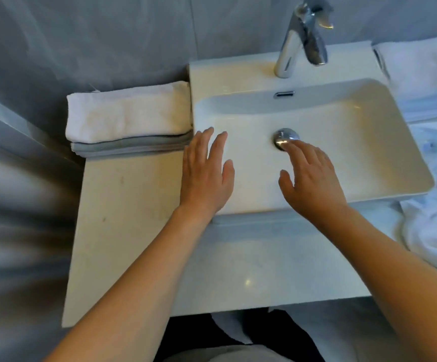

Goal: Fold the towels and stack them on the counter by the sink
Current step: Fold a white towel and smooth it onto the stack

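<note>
Counter [123, 231]: folded towels [127, 116] just beyond left fingers [207, 142]

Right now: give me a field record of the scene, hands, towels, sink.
left hand: open, empty, over sink's left rim
right hand: open, empty, over basin near drain
folded stack: white towel on grey ones, counter left of sink
unfolded towels: white heap, right of sink
folded white towel: back right
sink: white basin, no towel inside
faucet: chrome, at back

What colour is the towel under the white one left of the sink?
Grey towel, seen in the head view.
</note>
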The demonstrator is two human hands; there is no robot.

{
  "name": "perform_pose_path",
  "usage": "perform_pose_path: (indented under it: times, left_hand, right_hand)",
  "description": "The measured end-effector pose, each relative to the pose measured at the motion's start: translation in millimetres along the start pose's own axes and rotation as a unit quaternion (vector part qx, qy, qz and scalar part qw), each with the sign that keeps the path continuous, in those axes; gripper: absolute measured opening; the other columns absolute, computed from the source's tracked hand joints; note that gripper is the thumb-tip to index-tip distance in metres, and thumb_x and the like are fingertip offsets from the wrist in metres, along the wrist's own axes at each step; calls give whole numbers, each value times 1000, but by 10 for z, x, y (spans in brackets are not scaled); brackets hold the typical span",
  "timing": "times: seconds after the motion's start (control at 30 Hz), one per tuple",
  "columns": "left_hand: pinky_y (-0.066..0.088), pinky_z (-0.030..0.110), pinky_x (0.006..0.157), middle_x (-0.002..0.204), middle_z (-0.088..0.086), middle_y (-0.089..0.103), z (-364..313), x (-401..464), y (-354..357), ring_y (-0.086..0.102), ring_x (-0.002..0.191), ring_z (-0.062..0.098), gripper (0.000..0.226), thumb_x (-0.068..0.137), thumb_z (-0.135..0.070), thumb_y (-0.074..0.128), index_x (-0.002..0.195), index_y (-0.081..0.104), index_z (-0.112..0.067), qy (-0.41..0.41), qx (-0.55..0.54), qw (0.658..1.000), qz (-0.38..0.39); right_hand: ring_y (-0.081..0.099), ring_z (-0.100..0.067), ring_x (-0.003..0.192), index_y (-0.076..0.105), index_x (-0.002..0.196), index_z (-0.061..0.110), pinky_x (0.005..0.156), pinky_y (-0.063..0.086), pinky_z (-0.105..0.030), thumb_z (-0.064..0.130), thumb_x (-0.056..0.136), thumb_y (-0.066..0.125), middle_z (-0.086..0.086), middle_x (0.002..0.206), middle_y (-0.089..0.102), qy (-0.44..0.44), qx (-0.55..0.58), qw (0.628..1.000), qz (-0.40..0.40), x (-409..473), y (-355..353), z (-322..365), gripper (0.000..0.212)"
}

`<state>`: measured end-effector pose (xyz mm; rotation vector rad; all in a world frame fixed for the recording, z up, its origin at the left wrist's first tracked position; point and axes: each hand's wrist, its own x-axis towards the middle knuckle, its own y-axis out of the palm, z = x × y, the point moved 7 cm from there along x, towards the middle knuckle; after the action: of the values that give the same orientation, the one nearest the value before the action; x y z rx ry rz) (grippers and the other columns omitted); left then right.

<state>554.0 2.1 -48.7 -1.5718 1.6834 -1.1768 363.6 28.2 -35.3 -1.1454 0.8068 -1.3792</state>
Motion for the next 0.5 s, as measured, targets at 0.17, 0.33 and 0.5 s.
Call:
perform_pose_path:
  times: [0.17,0.33,0.5]
  left_hand:
    - [26,55,115,153,15,37,-902,-160,298,28,144,36,53,94,-25,45,144,45,-8,6,-22,1000,6]
    - [35,47,111,143,17,46,-1607,-108,704,40,131,35,51,91,-24,43,137,50,-3,62,-57,996,9]
    - [45,37,94,126,14,55,-2749,-244,1330,53,110,31,40,87,-12,46,125,57,-2,133,-142,980,51]
  right_hand:
    - [49,-35,124,51,132,5,109,34,-49,17,87,56,-17,136,52,28,6,1000,-5,-337,-422,-769,48]
    - [51,-36,117,54,128,5,104,38,-49,17,83,50,-15,132,54,89,31,994,-59,-686,-705,-1547,47]
    - [50,-37,120,54,125,2,100,37,-46,8,76,48,-16,132,54,178,35,980,-87,-1082,-937,-2798,49]
